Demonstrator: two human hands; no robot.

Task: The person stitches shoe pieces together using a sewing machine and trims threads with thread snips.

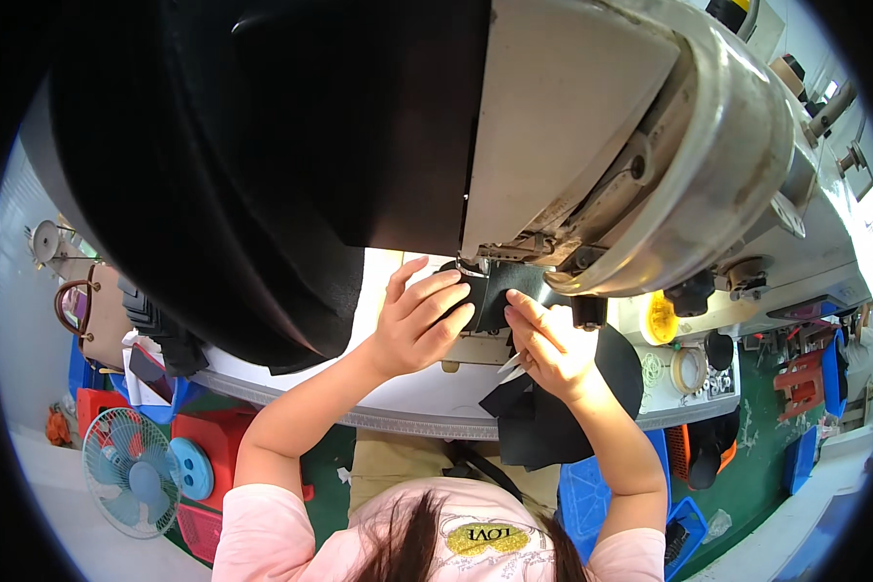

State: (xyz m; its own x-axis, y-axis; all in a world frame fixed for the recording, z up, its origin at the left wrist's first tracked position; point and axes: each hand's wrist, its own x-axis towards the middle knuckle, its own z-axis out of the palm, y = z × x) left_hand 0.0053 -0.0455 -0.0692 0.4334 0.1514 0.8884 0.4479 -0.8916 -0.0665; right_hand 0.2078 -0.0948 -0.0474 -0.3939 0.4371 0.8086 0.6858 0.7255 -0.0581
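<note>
White worktable (427, 393) carries your work near its front edge; your left hand (412, 325) lies flat with fingers spread on the black fabric piece (500, 291); your right hand (548, 344) pinches that fabric and holds small snips (511, 366); beyond, the sewing machine head (640, 145) looms over it.

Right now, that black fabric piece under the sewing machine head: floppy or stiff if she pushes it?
Probably floppy: the black fabric piece drapes off the table edge in soft folds. Likely light, since the left hand and right hand steady it with fingertips alone. It may bunch rather than slide when pushed.
</note>
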